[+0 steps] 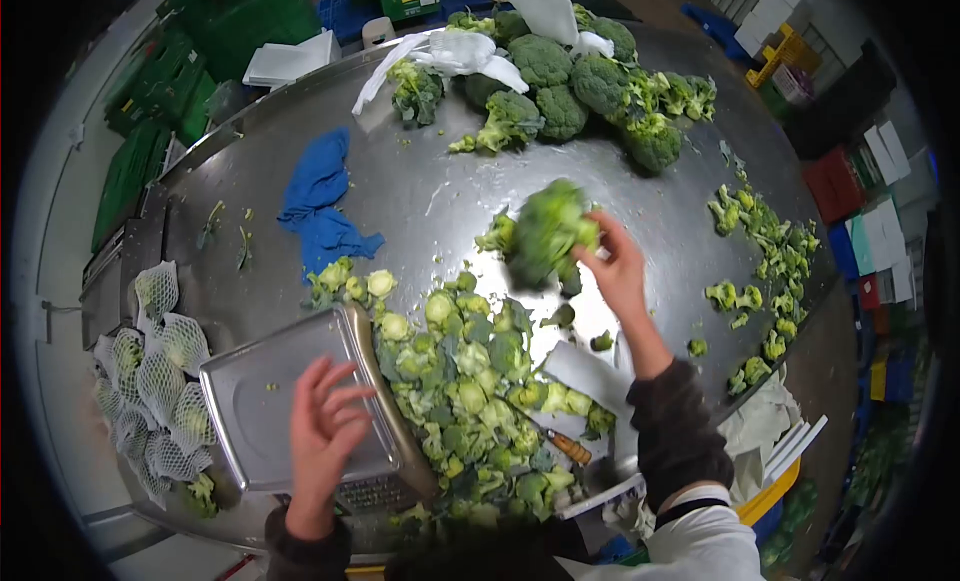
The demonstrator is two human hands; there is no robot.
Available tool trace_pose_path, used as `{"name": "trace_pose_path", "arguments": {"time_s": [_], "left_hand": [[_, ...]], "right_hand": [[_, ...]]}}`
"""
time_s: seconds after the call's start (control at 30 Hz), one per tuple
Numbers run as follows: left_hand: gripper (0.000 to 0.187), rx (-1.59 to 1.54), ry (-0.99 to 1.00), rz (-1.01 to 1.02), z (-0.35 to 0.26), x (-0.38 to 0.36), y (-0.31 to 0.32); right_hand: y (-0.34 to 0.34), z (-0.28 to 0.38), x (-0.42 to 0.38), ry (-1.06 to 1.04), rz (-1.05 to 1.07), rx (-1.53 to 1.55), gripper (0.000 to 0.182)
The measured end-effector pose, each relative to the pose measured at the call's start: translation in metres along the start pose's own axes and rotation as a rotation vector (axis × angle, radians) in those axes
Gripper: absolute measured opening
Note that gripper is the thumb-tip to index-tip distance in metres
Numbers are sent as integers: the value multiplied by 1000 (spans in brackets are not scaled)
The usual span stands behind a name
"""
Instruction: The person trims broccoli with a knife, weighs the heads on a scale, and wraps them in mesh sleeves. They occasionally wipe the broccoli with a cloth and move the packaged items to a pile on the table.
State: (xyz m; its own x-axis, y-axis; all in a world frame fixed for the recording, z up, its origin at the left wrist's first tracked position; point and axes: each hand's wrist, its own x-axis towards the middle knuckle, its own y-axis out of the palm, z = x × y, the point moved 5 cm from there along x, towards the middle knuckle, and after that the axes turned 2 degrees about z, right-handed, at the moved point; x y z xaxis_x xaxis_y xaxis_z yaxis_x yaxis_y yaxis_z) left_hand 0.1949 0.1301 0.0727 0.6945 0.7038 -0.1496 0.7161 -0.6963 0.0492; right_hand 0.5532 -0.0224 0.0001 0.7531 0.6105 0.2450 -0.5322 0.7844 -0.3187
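Observation:
My right hand [617, 268] grips a broccoli head [548, 231] above the middle of the metal table; the head is smeared by motion. My left hand [328, 429] hovers over the steel weighing scale [275, 391], fingers spread, holding nothing. Between my hands lies a heap of broccoli florets and cut stalk pieces [470, 366]. A knife with a wooden handle [570, 446] rests on that heap, its blade partly hidden. Small loose broccoli bits [601, 341] lie below the head I hold.
Whole broccoli heads [545, 61] are piled at the back with white wrapping [462, 53]. Small florets [775, 246] line the right edge. Netted white-wrapped pieces [160, 381] sit at the left, and a blue cloth [322, 201] lies behind the scale. Green crates [250, 26] stand beyond.

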Motion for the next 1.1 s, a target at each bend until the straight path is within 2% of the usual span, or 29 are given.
{"name": "trace_pose_path", "arguments": {"time_s": [0.03, 0.1, 0.17, 0.2, 0.27, 0.33, 0.37, 0.4, 0.43, 0.47, 0.5, 0.53, 0.6, 0.67, 0.7, 0.77, 0.8, 0.87, 0.9, 0.97, 1.0, 1.07, 1.1], "left_hand": [[80, -57, 14, 47, -3, 5, 20], [84, -115, 21, 112, -3, 8, 45], [86, -26, 109, 85, -2, 3, 52], [86, -19, 109, 90, -1, -5, 45], [84, 68, 111, 3, -2, -23, 7], [82, 168, 138, -76, -4, -44, -26], [82, 344, 202, -139, -1, -52, -50], [82, 521, 267, -208, 1, -57, -70], [82, 523, 271, -225, 6, -58, -86], [83, 719, 339, -287, 6, -62, -101], [83, 922, 396, -356, 7, -69, -113], [83, 935, 385, -397, 12, -71, -125], [82, 735, 274, -355, 23, -69, -145], [83, 797, 322, -318, 11, -72, -140], [83, 809, 308, -362, 8, -77, -138], [83, 928, 390, -434, -2, -84, -123], [83, 930, 386, -459, -6, -90, -115], [78, 927, 619, -444, -27, -111, -83], [75, 754, 537, -307, -24, -115, -61], [64, 385, 348, -64, -5, -116, -14], [58, 192, 242, 43, 4, -114, 8], [46, -253, 21, 66, 32, -111, 28], [32, -321, 2, 11, 39, -110, 29]], "right_hand": [[16, 21, -32, 180, 119, 127, 46], [54, 81, -89, 246, 283, 392, 49], [90, 116, -134, 103, 442, 321, 55], [99, 138, -146, -56, 498, 307, 59], [106, 144, -159, 14, 598, 490, 62], [81, 116, -163, -148, 433, -128, 59], [60, 100, -165, -51, 399, -183, 57], [34, 80, -171, 70, 258, -291, 56], [9, 57, -176, 84, 199, -419, 55], [-16, 48, -181, 84, 162, -567, 54], [-33, 41, -189, 77, 156, -667, 54], [-43, 30, -199, 122, 218, -738, 52], [-52, 6, -214, 197, 308, -786, 43], [-56, -1, -216, 104, 252, -752, 32], [-54, -5, -220, 75, 285, -735, 32], [-66, -5, -219, 98, 26, -793, 22], [-58, 8, -213, 78, 39, -785, 22], [-48, 69, -212, 67, -89, -395, 20], [-31, 102, -212, 215, 25, -226, 18], [8, 104, -227, 300, 251, 163, 18], [36, 124, -235, 307, 367, 229, 20], [82, 152, -255, 424, 612, 387, 22], [94, 147, -263, 405, 764, 327, 33]]}}
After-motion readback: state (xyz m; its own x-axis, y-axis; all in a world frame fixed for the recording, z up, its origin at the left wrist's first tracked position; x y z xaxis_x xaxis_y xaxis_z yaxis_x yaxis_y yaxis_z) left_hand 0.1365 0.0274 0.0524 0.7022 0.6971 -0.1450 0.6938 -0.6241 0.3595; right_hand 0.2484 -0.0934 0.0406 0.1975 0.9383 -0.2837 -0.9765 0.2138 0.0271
